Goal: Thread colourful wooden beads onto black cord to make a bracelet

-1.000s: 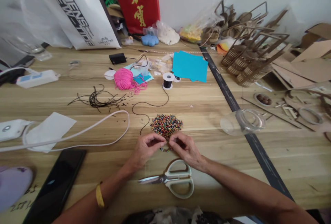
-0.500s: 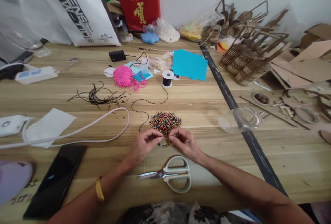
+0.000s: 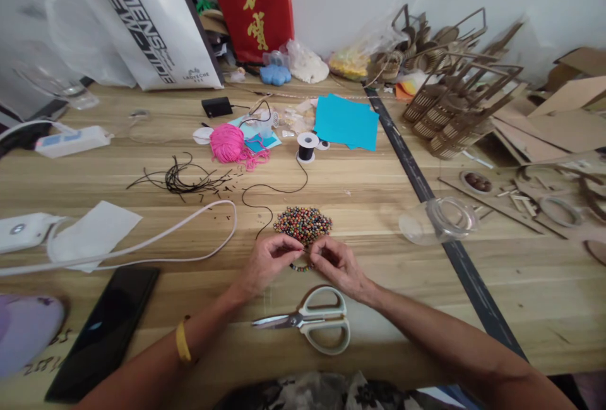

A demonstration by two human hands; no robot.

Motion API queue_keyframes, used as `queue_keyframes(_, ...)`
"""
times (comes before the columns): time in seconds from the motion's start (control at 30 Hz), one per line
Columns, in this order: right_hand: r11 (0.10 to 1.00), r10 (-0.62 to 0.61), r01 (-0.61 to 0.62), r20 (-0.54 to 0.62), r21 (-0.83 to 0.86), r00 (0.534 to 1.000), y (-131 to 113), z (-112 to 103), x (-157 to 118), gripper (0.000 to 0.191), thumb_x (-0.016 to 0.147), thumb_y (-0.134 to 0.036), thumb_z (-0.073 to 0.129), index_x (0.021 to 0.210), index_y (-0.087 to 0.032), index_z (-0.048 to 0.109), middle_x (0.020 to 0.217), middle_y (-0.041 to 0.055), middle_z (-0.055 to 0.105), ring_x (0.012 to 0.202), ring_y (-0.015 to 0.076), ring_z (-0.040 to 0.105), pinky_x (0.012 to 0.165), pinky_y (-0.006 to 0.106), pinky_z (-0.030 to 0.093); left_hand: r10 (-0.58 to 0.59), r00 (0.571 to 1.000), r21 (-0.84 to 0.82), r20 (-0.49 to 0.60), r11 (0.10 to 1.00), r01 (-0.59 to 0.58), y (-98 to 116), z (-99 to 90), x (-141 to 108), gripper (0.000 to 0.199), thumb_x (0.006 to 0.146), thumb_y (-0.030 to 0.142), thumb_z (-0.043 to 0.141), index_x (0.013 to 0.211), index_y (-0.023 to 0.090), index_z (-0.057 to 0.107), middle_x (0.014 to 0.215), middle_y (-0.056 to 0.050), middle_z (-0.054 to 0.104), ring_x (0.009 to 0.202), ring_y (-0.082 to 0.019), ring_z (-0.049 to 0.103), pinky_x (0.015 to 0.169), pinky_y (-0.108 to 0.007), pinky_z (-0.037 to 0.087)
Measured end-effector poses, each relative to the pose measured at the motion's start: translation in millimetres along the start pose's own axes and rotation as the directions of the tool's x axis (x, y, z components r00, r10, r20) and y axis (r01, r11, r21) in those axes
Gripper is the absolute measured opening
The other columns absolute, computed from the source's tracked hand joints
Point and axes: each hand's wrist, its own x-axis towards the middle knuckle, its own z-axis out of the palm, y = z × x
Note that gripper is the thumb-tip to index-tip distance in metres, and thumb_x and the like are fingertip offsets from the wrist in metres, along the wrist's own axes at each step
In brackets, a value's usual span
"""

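Both hands met low over the bench [image 3: 379, 189], knuckles outward and tips almost touching. The left forearm came in from eight o'clock, a yellow band [image 3: 182, 342] round it; the right from four. On the left hand [image 3: 266, 265] thumb and forefinger were pinched on a reddish speck [image 3: 302, 248], too small to identify. The right hand [image 3: 343, 268] pinched the end of a beaded strand [image 3: 300, 268], its lower fingers curled under. The strand sagged in a short arc between the hands, both ends lost behind the fingers.

At twelve o'clock, just beyond the fingertips, lay the bead pile [image 3: 303, 223], its near edge partly covered by them. Black cord [image 3: 276, 187] wound from the spool [image 3: 307, 148] farther out at twelve towards the left knuckles, where its end was hard to make out. Scissors [image 3: 307, 319] lay at six o'clock. The frame cut off a lilac object [image 3: 28, 331] at eight.
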Motion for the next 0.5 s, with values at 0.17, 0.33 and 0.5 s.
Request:
queue_keyframes(0.17,1.000,0.003,-0.003,0.009,-0.005,1.000,-2.2,-0.3,0.3,0.028,0.089,-0.041,0.054,0.078,-0.015,0.054,0.066,-0.0013,0.047,0.059,0.0101,0.040,0.053,0.022,0.032,0.015,1.000,-0.016,0.013,1.000,-0.015,-8.1,0.9,0.8,0.017,0.066,0.025,0.074,0.077,0.013,0.071,0.075,-0.005,0.072,0.070,-0.015,0.064,0.069,-0.025,0.051)
queue_keyframes(0.33,1.000,0.007,-0.007,0.019,0.011,1.000,-2.7,0.1,0.7,0.027,0.089,-0.039,0.055,0.077,-0.016,0.053,0.064,-0.0018,0.046,0.058,0.0100,0.038,0.053,0.022,0.031,0.028,0.999,-0.002,0.019,1.000,-0.028,-8.1,0.2,-0.2,0.013,0.068,0.021,0.071,0.078,0.013,0.071,0.076,-0.005,0.072,0.070,-0.014,0.063,0.069,-0.024,0.050)
queue_keyframes(0.5,1.000,-0.012,0.012,0.024,-0.004,1.000,-1.6,-0.4,0.2,0.027,0.089,-0.039,0.055,0.077,-0.015,0.054,0.065,-0.0014,0.047,0.059,0.0103,0.040,0.055,0.022,0.033,0.066,0.998,0.024,0.024,0.998,-0.066,-11.9,0.1,-0.3,0.013,0.070,0.021,0.070,0.080,0.013,0.072,0.078,-0.005,0.072,0.072,-0.015,0.063,0.070,-0.024,0.050)
